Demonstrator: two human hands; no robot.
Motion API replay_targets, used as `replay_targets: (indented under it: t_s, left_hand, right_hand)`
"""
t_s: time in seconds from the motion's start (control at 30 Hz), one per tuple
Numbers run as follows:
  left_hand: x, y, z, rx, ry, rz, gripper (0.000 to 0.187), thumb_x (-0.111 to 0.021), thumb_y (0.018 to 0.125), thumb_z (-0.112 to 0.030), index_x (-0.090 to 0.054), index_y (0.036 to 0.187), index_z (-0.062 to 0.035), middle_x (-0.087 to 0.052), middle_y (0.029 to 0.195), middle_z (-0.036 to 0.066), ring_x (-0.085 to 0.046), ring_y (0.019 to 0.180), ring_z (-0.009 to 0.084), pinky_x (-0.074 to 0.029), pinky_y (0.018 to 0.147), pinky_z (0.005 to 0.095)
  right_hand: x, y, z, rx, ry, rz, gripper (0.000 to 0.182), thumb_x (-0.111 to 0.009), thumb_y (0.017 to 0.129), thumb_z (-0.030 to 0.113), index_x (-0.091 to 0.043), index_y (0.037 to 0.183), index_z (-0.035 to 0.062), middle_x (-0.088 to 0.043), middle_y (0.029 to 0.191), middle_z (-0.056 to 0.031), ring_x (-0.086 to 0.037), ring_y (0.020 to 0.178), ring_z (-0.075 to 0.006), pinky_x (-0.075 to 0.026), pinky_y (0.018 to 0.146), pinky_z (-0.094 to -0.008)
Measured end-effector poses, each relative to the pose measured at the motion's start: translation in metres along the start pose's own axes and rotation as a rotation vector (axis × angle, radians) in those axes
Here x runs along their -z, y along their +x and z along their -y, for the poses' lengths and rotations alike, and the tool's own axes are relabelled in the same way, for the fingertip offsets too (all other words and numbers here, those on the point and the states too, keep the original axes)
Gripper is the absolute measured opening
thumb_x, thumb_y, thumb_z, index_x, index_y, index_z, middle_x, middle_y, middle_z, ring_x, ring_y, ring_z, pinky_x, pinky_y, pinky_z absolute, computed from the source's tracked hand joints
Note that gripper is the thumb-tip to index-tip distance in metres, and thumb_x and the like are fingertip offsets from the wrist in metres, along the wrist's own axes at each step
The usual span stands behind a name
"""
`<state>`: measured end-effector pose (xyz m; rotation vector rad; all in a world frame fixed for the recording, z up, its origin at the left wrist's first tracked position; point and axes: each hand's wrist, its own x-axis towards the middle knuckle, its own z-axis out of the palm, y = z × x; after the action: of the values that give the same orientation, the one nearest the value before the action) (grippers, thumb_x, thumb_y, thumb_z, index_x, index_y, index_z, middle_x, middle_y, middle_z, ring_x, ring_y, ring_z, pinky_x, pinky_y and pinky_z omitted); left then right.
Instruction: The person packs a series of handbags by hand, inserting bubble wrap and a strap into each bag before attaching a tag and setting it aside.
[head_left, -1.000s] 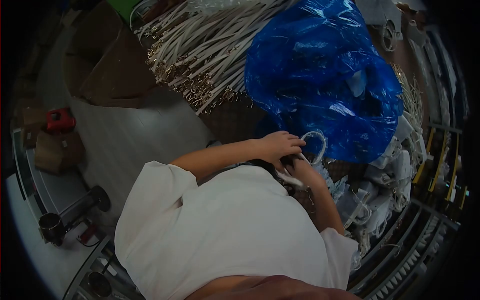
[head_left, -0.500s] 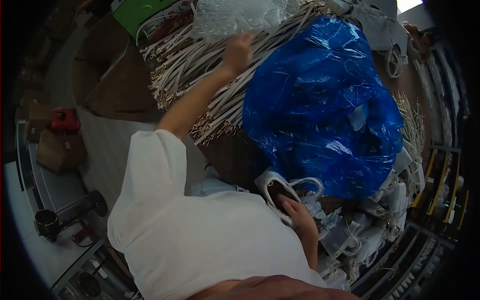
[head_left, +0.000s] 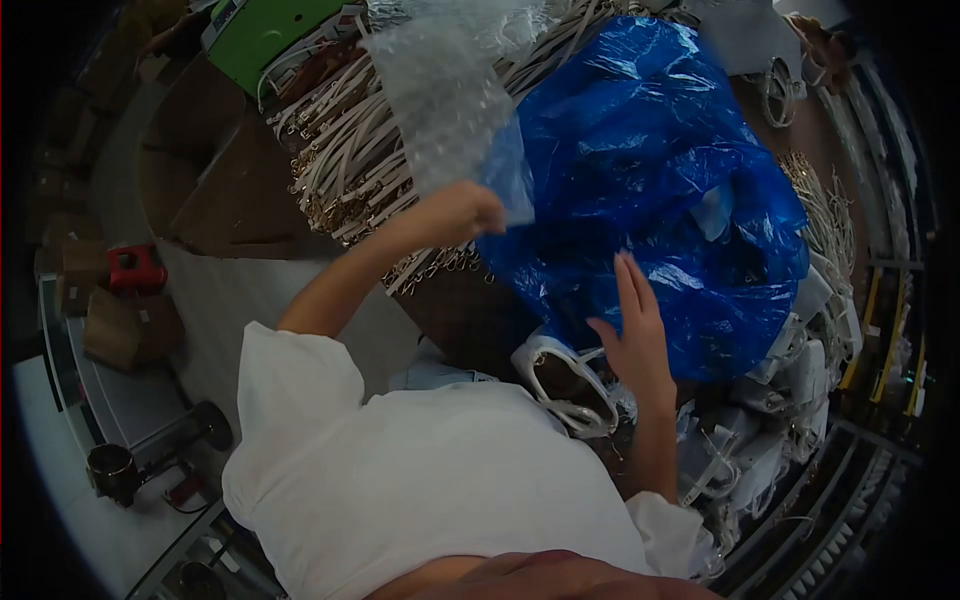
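Note:
My left hand (head_left: 465, 212) is closed on the lower edge of a clear bubble wrap sheet (head_left: 435, 110), which stretches up over the straps and overlaps the blue plastic bag's left side. My right hand (head_left: 637, 335) holds nothing; its fingers point forward and the thumb is apart, over the near part of the crumpled blue plastic bag (head_left: 640, 180). Close to my body, left of my right wrist, a white handbag (head_left: 535, 365) with its mouth and handles facing up lies at the table edge, touched by neither hand.
Pale straps (head_left: 345, 150) with metal clasps lie in a thick bundle at the left of the table. White bags (head_left: 740, 460) are heaped at the right. A green case (head_left: 262, 38) stands at the back left, near a large cardboard box (head_left: 240, 200). Racks line the right side.
My left hand has drawn a bubble wrap sheet back towards me. My right hand has let go of the white handbag and moved forward over the blue bag, fingers now stretched.

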<state>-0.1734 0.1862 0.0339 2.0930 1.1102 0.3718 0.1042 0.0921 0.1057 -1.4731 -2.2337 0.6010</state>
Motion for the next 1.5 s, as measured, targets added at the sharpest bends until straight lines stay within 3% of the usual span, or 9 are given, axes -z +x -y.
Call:
replay_targets:
  t_s: [0.1, 0.23, 0.3, 0.43, 0.6, 0.77, 1.03, 1.27, 1.5]
  left_hand:
    - [0.001, -0.042, -0.055, -0.015, -0.352, 0.293, 0.012, -0.059, 0.083, -0.014, -0.062, 0.081, -0.0028, -0.063, 0.08, 0.011, -0.06, 0.068, 0.0206, -0.046, 0.064, 0.0325]
    - [0.007, -0.052, -0.039, 0.148, -0.818, 0.192, 0.009, -0.057, 0.082, -0.004, -0.06, 0.088, 0.0022, -0.065, 0.08, 0.012, -0.062, 0.073, 0.0151, -0.049, 0.069, 0.03]
    - [0.005, -0.037, 0.004, 0.262, -0.39, 0.035, 0.017, -0.061, 0.078, -0.003, -0.058, 0.093, 0.0036, -0.065, 0.083, 0.01, -0.062, 0.07, 0.0164, -0.049, 0.067, 0.0281]
    - [-0.02, -0.006, 0.071, 0.204, 0.091, -0.259, 0.013, -0.062, 0.077, -0.008, -0.061, 0.086, 0.0009, -0.061, 0.095, 0.016, -0.059, 0.088, 0.0253, -0.048, 0.077, 0.0367]
    - [-0.031, 0.014, 0.116, 0.505, 0.385, -0.35, 0.038, -0.067, 0.076, -0.031, -0.057, 0.097, -0.0009, -0.049, 0.117, 0.019, -0.045, 0.109, 0.0353, -0.04, 0.088, 0.0437]
    - [-0.028, -0.024, 0.086, 0.723, 0.371, -0.441, 0.086, -0.075, 0.06, -0.051, -0.039, 0.123, -0.0035, -0.041, 0.122, 0.024, -0.039, 0.115, 0.0407, -0.038, 0.091, 0.0478]
    - [-0.043, -0.062, 0.118, 0.766, 0.272, -0.388, 0.091, -0.083, 0.054, -0.036, -0.039, 0.125, -0.0015, -0.049, 0.115, 0.022, -0.053, 0.101, 0.0372, -0.045, 0.085, 0.0417]
    - [0.003, -0.08, 0.033, 0.44, -0.699, -0.477, 0.062, -0.073, 0.06, 0.003, -0.045, 0.116, 0.0046, -0.057, 0.102, 0.012, -0.057, 0.091, 0.0186, -0.049, 0.075, 0.0303]
    - [0.041, -0.095, -0.04, 0.183, -0.856, -0.496, 0.043, -0.068, 0.067, 0.003, -0.054, 0.107, 0.0031, -0.061, 0.092, 0.006, -0.06, 0.076, 0.0164, -0.05, 0.072, 0.0283]
  right_hand:
    - [-0.031, 0.033, 0.0, 0.325, -0.157, 0.093, 0.064, -0.073, 0.066, 0.008, -0.048, 0.125, 0.0087, -0.051, 0.122, -0.0176, -0.037, 0.124, -0.0309, -0.022, 0.106, -0.0384]
    - [-0.085, 0.034, -0.022, 0.397, 0.024, 0.484, 0.046, -0.071, 0.071, 0.015, -0.055, 0.114, 0.007, -0.057, 0.112, -0.0161, -0.051, 0.11, -0.0287, -0.036, 0.097, -0.0362]
    - [-0.102, 0.043, -0.022, -0.231, 0.255, 0.769, 0.036, -0.069, 0.075, 0.031, -0.059, 0.094, 0.0024, -0.062, 0.095, -0.0174, -0.061, 0.088, -0.0287, -0.047, 0.076, -0.0339]
    - [-0.148, 0.053, -0.043, -0.487, 0.442, 0.438, 0.038, -0.069, 0.076, 0.032, -0.055, 0.089, -0.0012, -0.063, 0.075, -0.0157, -0.062, 0.064, -0.0268, -0.048, 0.059, -0.0313]
    - [-0.168, 0.055, -0.038, -0.166, -0.15, 0.038, 0.053, -0.072, 0.071, 0.037, -0.051, 0.102, -0.001, -0.055, 0.102, -0.0197, -0.054, 0.094, -0.0323, -0.046, 0.073, -0.0364]
    - [-0.166, 0.049, -0.033, -0.339, -0.151, 0.258, 0.06, -0.074, 0.067, 0.039, -0.051, 0.106, -0.0006, -0.05, 0.108, -0.0188, -0.047, 0.102, -0.0357, -0.041, 0.082, -0.044]
    - [-0.158, 0.056, -0.028, -0.339, -0.176, 0.332, 0.046, -0.076, 0.065, 0.029, -0.06, 0.097, 0.0, -0.053, 0.107, -0.0164, -0.049, 0.101, -0.0339, -0.041, 0.084, -0.0435]
    - [-0.1, 0.06, -0.005, -0.359, 0.381, 0.306, 0.048, -0.074, 0.069, 0.023, -0.056, 0.108, 0.0015, -0.052, 0.112, -0.0183, -0.052, 0.103, -0.03, -0.046, 0.081, -0.0362]
    - [-0.071, 0.027, -0.035, 0.037, 1.455, -0.189, 0.065, -0.076, 0.071, 0.027, -0.044, 0.122, 0.0015, -0.056, 0.11, -0.0134, -0.055, 0.099, -0.024, -0.044, 0.087, -0.0351]
